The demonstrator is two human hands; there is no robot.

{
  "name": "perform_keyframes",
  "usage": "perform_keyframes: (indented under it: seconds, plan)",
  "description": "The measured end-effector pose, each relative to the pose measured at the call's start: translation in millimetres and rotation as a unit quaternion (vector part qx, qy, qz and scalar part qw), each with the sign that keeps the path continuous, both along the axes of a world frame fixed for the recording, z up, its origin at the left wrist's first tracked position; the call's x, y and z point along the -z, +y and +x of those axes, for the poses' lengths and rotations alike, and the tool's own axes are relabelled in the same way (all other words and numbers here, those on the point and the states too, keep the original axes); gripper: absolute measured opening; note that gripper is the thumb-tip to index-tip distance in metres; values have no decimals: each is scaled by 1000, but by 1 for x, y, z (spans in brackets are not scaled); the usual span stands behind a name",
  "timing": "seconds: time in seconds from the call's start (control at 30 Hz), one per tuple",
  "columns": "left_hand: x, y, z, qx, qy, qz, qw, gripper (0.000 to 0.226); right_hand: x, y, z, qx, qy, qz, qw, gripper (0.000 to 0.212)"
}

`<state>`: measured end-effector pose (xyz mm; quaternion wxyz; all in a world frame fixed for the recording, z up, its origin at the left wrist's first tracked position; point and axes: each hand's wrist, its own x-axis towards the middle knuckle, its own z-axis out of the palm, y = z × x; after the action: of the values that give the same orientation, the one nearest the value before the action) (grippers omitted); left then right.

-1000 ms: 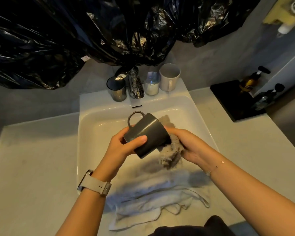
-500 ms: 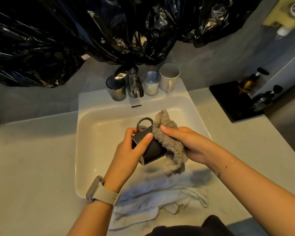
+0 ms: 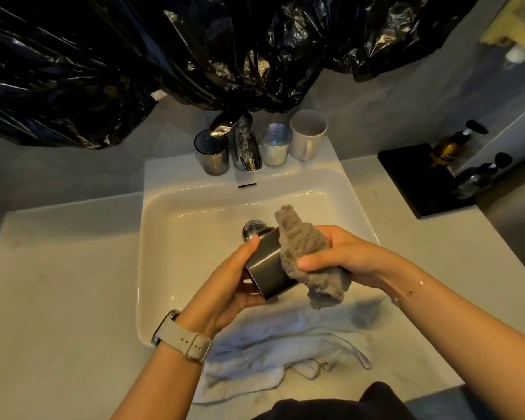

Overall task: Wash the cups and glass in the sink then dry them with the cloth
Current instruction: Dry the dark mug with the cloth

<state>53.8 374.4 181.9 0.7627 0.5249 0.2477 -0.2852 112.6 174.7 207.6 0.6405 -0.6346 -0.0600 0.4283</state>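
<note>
Over the white sink, my left hand grips a dark grey mug tilted on its side, its handle hidden. My right hand grips a grey fluffy cloth and presses it against the mug's right side; a loose end of the cloth hangs below. On the sink's back ledge stand a dark glass, a clear glass and a white mug, on either side of the chrome tap.
A white towel lies crumpled over the sink's front edge. Black plastic sheeting hangs on the wall behind. A black tray with two pump bottles sits on the counter at the right. The drain shows beyond the mug.
My left hand has turned the mug, so its handle is out of sight. My right hand has slid the cloth round the mug's right side, uncovering the drain.
</note>
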Motion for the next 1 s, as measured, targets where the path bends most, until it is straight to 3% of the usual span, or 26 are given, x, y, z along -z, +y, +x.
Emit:
perform_keyframes:
  seconds: [0.07, 0.13, 0.27, 0.33, 0.53, 0.63, 0.73, 0.8, 1.0]
  plan:
    - [1, 4, 1, -23, 54, -78, 995, 60, -2, -2, 0, -30, -71, -33, 996, 27]
    - [2, 12, 4, -14, 54, -101, 993, 55, -4, -3, 4, -45, -103, -55, 992, 27]
    - [-7, 36, 17, 40, -11, -15, 999, 25, -8, 3, 11, -90, -122, -65, 986, 25]
    - [-11, 45, 24, 44, -22, 40, 998, 29, -9, 11, 14, -119, -133, -66, 982, 22]
    - [-4, 88, 26, -1, -26, -129, 991, 39, -12, 42, 19, -130, -158, -66, 977, 30]
    - [-12, 113, 13, -24, -90, -89, 992, 36, 3, 61, 12, -10, -180, -76, 981, 29]
    - [-5, 135, -14, -80, -161, -34, 983, 34, 18, 86, -1, 193, -124, -23, 973, 28]
    - [8, 148, -35, -144, -190, -7, 971, 34, 26, 105, -12, 273, -77, -1, 959, 29]
    - [51, 189, -86, -332, -174, 111, 920, 43, 43, 152, -44, 289, -18, 3, 957, 32]
